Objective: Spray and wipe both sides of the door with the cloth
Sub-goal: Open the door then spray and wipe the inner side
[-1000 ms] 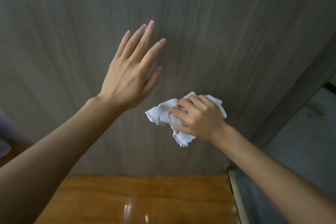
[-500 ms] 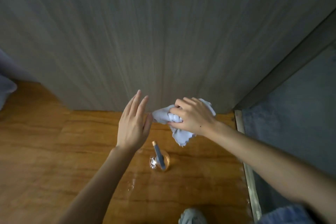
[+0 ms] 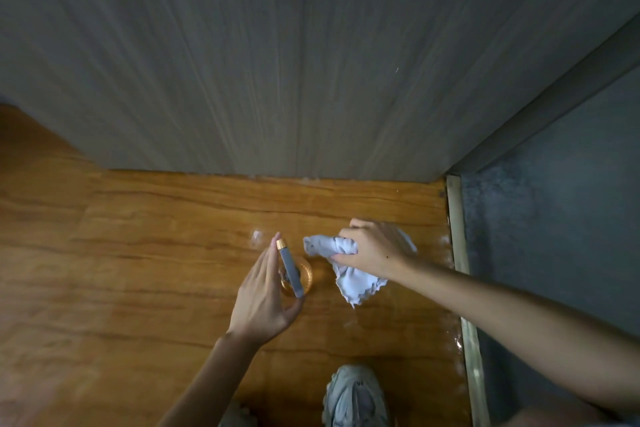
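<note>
Here the one spray bottle (image 3: 290, 269) stands on the floor (image 3: 138, 253) near the door (image 3: 311, 62), the open left hand (image 3: 265, 298) beside it, seemingly reaching to grasp; the right hand (image 3: 372, 251) grips the one cloth (image 3: 349, 274); spraying likely follows; one shoe (image 3: 355, 397) shows

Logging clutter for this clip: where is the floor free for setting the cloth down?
Bare wood floor runs left of the left hand, up to the door. Crowded: spray bottle, right hand holding cloth, shoe below.
</note>
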A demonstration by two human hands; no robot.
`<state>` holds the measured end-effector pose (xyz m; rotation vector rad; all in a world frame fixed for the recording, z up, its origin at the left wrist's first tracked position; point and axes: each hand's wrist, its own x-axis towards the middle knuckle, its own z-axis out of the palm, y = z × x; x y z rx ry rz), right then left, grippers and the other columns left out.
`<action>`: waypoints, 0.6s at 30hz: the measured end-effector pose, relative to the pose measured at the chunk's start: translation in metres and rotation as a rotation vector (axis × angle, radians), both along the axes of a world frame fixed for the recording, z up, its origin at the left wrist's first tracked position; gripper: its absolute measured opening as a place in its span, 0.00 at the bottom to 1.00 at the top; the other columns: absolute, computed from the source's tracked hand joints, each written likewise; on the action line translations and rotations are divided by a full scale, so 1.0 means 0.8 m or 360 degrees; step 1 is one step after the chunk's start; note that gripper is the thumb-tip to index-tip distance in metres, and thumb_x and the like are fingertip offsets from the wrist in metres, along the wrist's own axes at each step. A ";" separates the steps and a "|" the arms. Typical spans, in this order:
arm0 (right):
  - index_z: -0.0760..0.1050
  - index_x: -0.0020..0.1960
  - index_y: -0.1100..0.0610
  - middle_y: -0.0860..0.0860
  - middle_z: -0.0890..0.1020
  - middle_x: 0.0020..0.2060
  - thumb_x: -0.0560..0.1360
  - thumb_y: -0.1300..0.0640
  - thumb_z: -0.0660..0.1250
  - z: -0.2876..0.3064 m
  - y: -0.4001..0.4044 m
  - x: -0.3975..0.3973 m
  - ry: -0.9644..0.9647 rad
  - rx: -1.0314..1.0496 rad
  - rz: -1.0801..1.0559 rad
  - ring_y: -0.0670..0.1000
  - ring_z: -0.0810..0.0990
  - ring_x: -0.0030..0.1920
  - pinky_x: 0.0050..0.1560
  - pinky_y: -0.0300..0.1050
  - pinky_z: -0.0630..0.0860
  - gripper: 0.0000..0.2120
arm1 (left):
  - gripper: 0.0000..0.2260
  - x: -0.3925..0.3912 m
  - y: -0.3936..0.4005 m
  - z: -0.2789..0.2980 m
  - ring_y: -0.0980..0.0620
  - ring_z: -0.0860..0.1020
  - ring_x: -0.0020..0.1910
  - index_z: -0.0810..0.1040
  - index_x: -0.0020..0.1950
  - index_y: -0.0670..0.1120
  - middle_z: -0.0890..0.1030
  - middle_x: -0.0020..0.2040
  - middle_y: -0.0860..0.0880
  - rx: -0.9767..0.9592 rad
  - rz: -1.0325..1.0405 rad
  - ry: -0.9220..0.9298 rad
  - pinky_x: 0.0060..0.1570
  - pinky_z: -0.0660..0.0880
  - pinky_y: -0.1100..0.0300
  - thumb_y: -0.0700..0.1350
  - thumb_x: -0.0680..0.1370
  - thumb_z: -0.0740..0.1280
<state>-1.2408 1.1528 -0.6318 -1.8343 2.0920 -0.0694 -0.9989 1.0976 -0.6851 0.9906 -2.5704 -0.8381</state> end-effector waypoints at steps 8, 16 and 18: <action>0.78 0.49 0.53 0.45 0.74 0.41 0.75 0.38 0.68 -0.004 0.013 -0.001 -0.0138 0.0091 -0.0203 0.49 0.74 0.41 0.36 0.44 0.64 0.18 | 0.37 -0.039 -0.004 -0.026 0.39 0.72 0.64 0.63 0.70 0.36 0.73 0.65 0.37 0.0078 0.0240 0.0056 0.52 0.79 0.46 0.51 0.70 0.75; 0.80 0.51 0.55 0.47 0.77 0.42 0.74 0.37 0.68 0.020 -0.009 -0.011 -0.0182 0.0097 -0.0195 0.49 0.75 0.42 0.37 0.45 0.66 0.21 | 0.26 -0.087 -0.022 0.007 0.38 0.80 0.41 0.66 0.64 0.42 0.74 0.62 0.40 0.0281 0.0395 0.0287 0.28 0.70 0.59 0.44 0.67 0.70; 0.79 0.47 0.56 0.48 0.77 0.40 0.73 0.38 0.70 0.042 -0.027 -0.020 -0.0143 0.0019 -0.0235 0.51 0.75 0.40 0.36 0.46 0.67 0.20 | 0.25 -0.099 -0.033 0.034 0.40 0.80 0.41 0.68 0.63 0.41 0.74 0.60 0.41 0.0250 0.0360 0.0307 0.27 0.72 0.57 0.44 0.67 0.68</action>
